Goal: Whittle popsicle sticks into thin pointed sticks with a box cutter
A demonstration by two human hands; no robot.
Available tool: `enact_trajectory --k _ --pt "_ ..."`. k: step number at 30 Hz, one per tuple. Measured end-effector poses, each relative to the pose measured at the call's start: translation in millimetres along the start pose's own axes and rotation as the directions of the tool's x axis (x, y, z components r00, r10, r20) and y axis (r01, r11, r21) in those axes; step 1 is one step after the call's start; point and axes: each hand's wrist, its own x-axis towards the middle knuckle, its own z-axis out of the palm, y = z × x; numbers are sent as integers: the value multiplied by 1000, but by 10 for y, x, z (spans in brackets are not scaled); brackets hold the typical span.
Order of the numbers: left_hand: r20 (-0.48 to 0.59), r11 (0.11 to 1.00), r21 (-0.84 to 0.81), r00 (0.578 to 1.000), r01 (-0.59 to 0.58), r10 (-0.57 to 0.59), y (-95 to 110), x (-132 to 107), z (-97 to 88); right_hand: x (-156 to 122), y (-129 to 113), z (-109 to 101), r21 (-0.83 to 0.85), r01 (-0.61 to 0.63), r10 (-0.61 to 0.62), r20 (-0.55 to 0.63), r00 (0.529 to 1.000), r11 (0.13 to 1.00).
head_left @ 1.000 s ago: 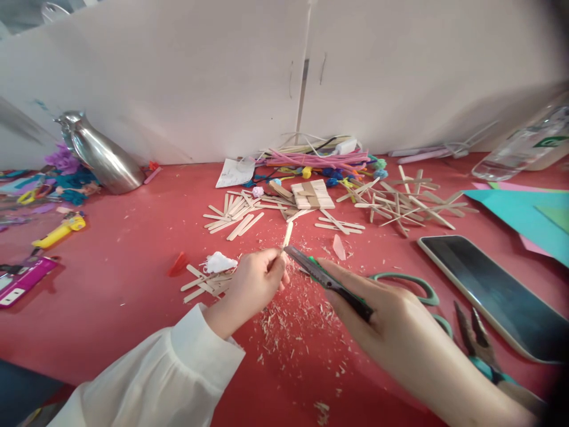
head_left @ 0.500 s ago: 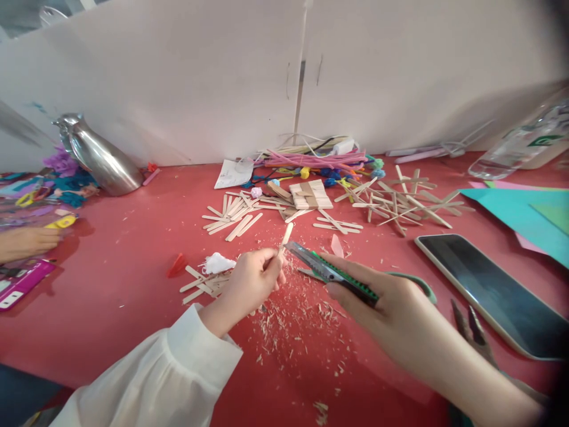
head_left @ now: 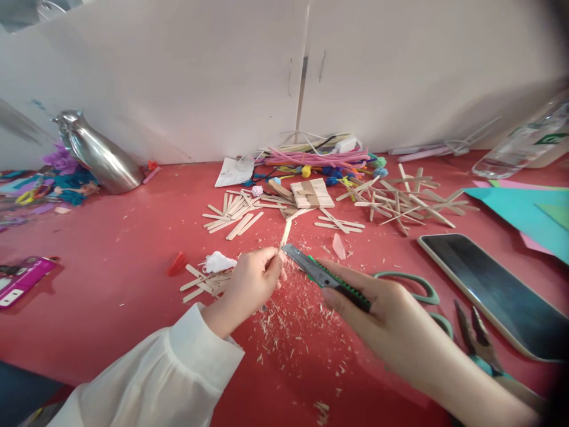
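Observation:
My left hand [head_left: 253,281] pinches a thin wooden craft stick [head_left: 285,233] that points up and away from me. My right hand [head_left: 382,308] grips a green and black utility knife [head_left: 324,276], its metal tip right beside the stick near my left fingertips. Wood shavings [head_left: 293,314] lie scattered on the red table [head_left: 111,279] under both hands. A white sleeve covers my left forearm.
Loose craft sticks [head_left: 235,213] and pipe cleaners [head_left: 315,159] lie ahead. Green scissors [head_left: 418,293], pliers [head_left: 475,335] and a phone [head_left: 493,290] sit to the right, with coloured paper [head_left: 520,213] and a bottle [head_left: 524,145]. A steel jug [head_left: 100,154] and pink box [head_left: 22,281] stand left. A white wall backs the table.
The knife tip has shifted slightly around the stick. Another person's hand, seen at the left edge half a second ago, is gone, and so is the yellow object that lay there.

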Motion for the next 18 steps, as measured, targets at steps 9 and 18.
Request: enact_trajectory --k 9,18 --pt "52 996 88 998 24 -29 55 9 -43 -18 72 18 -493 250 -372 -165 914 833" --pt "60 997 -15 995 76 -75 35 22 -53 -47 93 18 -663 311 -538 -166 826 681"
